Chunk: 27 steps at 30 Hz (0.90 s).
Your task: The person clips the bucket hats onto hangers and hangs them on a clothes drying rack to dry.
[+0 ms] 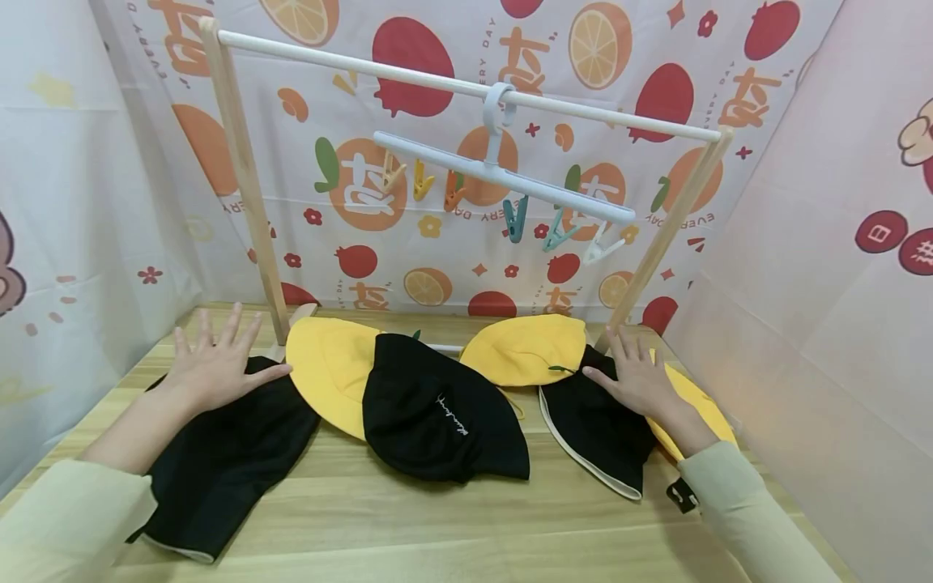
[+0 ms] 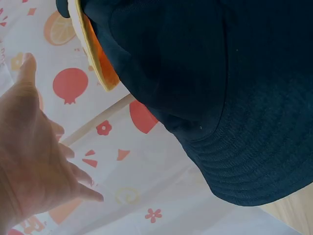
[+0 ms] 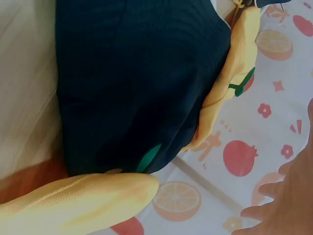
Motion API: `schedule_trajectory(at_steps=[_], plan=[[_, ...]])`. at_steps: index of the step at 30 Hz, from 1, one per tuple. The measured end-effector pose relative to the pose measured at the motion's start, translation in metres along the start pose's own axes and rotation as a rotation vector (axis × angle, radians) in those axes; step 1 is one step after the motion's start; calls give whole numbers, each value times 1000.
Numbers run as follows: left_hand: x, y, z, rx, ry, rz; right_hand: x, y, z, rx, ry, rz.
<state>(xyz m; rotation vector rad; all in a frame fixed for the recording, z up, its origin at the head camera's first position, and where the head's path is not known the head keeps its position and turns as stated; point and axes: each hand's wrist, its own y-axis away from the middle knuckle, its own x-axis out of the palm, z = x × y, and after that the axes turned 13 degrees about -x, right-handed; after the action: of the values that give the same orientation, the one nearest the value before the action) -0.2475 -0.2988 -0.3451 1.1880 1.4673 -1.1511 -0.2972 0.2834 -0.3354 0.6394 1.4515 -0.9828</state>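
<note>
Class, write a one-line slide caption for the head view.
Left hand and right hand spread above black and yellow bucket hats, before a rack with a clip hanger.

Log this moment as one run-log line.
left hand: fingers spread, over left black hat | right hand: fingers spread, over right black hat | holding: nothing | hanger: hooked on rod, no hats clipped

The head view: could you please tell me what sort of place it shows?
It looks like a small staged setup, perhaps for filming: printed curtains surround three sides of a wood-grain table, where a rack with a hanger stands near several hats.
</note>
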Motion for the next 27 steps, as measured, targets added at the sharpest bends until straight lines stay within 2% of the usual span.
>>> schedule_trajectory(at_steps=[5, 9, 16, 23, 27], plan=[[-2, 2, -7, 46, 9, 17, 3, -1, 10, -29, 18, 1], [-2, 3, -18, 121, -2, -2, 4, -4, 27, -81, 38, 9], [2, 3, -49, 337, 3, -56, 13, -10, 68, -218, 51, 31], [17, -1, -77, 573, -13, -98, 28, -11, 112, -363, -56, 119], [28, 1, -91, 651, -17, -93, 35, -13, 131, -452, -110, 149]])
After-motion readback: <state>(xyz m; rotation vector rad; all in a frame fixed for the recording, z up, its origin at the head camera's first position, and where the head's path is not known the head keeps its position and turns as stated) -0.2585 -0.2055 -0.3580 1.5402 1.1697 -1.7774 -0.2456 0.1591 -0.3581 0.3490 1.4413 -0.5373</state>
